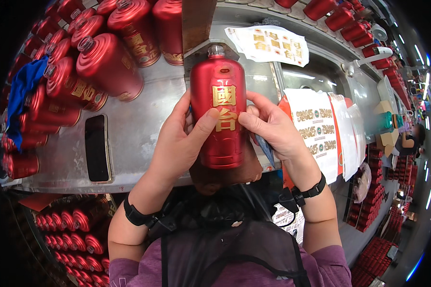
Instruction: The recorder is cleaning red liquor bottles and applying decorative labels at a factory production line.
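Note:
Between my hands, a red bottle (pixel 218 143) with a clear glass neck leans back, its gold raised lettering facing me. My left hand (pixel 189 129) wraps its left side, thumb laid on the front by the lower gold character. From the right, my right hand (pixel 277 126) grips the bottle, its thumb pressing the edge of that same character. A slim, pointed bluish tool (pixel 265 150), perhaps tweezers, sticks out below the right palm; its upper part is hidden. Under the bottle's base lies a brown support (pixel 225 178), partly covered.
Several red bottles (pixel 110 67) crowd the metal bench at left, beside a blue cloth (pixel 26 91) and a dark phone (pixel 97 148). White sheets of gold stickers (pixel 273 45) lie behind; more printed sheets (pixel 313 124) lie at right. Racks of bottles (pixel 76 239) stand below.

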The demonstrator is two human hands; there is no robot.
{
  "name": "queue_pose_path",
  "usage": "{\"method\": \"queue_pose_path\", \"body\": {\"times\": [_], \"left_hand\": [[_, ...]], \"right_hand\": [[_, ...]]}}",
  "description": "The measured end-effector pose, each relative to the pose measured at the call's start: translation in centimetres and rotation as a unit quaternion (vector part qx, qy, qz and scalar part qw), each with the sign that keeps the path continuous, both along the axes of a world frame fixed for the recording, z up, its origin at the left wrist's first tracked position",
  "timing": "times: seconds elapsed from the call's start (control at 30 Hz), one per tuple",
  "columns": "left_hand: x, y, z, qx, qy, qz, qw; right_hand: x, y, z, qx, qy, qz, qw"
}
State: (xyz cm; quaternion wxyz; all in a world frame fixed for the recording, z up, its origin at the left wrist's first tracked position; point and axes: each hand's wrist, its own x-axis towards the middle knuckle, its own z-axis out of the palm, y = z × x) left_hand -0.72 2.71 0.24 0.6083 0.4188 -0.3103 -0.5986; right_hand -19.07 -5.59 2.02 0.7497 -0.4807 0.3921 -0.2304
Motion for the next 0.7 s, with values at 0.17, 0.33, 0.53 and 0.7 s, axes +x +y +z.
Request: {"method": "queue_pose_path", "body": {"times": [0.17, 0.33, 0.53, 0.7], "left_hand": [[-0.1, -0.1, -0.1, -0.002, -0.012, -0.001, 1.0], [0.2, -0.2, 0.1, 0.01, -0.014, -0.008, 1.0], [0.5, -1.5, 0.3, 0.001, -0.046, 0.042, 0.998], [0.8, -3.6, 1.5, -0.007, -0.08, 0.069, 0.994]], "right_hand": [[-0.1, -0.1, -0.6, -0.032, 0.019, 0.009, 0.999], [0.1, -0.2, -0.4, -0.031, 0.019, 0.014, 0.999], [0.2, -2.1, 1.0, -0.12, 0.053, 0.013, 0.991], [2.1, -4.0, 2.2, -0.257, 0.138, -0.01, 0.956]]}}
